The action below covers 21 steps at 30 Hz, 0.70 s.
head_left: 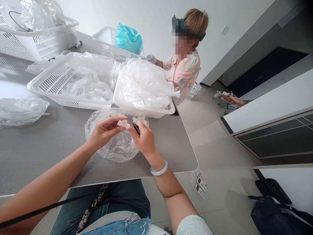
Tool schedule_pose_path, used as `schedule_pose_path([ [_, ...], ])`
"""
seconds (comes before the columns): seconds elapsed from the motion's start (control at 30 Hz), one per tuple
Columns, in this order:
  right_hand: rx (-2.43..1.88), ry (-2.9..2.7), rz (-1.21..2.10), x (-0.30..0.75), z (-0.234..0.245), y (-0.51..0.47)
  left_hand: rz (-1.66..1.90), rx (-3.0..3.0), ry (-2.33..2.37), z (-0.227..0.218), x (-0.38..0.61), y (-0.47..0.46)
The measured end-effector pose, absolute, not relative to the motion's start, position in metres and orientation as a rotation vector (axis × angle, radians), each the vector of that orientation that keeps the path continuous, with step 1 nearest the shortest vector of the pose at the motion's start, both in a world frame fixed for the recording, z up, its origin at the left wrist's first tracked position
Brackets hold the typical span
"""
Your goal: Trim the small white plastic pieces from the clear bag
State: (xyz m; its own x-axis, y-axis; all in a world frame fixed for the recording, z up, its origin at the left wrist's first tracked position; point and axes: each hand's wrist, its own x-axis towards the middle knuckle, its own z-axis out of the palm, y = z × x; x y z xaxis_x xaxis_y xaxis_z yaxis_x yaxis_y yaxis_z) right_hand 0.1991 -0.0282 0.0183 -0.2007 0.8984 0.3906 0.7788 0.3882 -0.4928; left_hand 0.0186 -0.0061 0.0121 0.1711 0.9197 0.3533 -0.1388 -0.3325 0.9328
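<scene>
My left hand (104, 131) is closed, pinching a small white plastic part (123, 123) with a round ring in its middle. Just to its right, my right hand (144, 138) is wrapped around a slim black tool (136, 129) with a hint of yellow; its exact kind is hidden by the fingers. Another small white piece (135, 120) shows at the right fingertips, and I cannot tell whether it is held. Beneath both hands, an open clear plastic bag (122, 150) lies on the grey table (61, 143), with more white pieces partly visible behind the right hand.
Beyond my hands stand two white baskets (46, 86) (156, 112) full of clear bags. Farther back are a basket with a teal bag (128, 38) and another basket (49, 42). A co-worker (184, 71) stands past the table's right edge. A bagged bundle (22, 111) lies left.
</scene>
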Motion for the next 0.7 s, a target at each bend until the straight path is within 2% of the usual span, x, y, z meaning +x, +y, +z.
schedule_pose_path([
  [0.2, -1.385, -2.061, 0.065, 0.1985, 0.0124, -0.0257, 1.270, 1.416, 0.782, 0.0151, 0.0190, -0.0064],
  [0.53, -1.527, -2.104, 0.038, 0.1958, 0.0116, -0.0276, 1.354, 1.791, 0.930, 0.0109, 0.0174, -0.0070],
  [0.7, -1.576, -2.096, 0.026, 0.1947, 0.0125, -0.0278, 1.339, 1.776, 0.969, 0.0105, 0.0186, -0.0079],
])
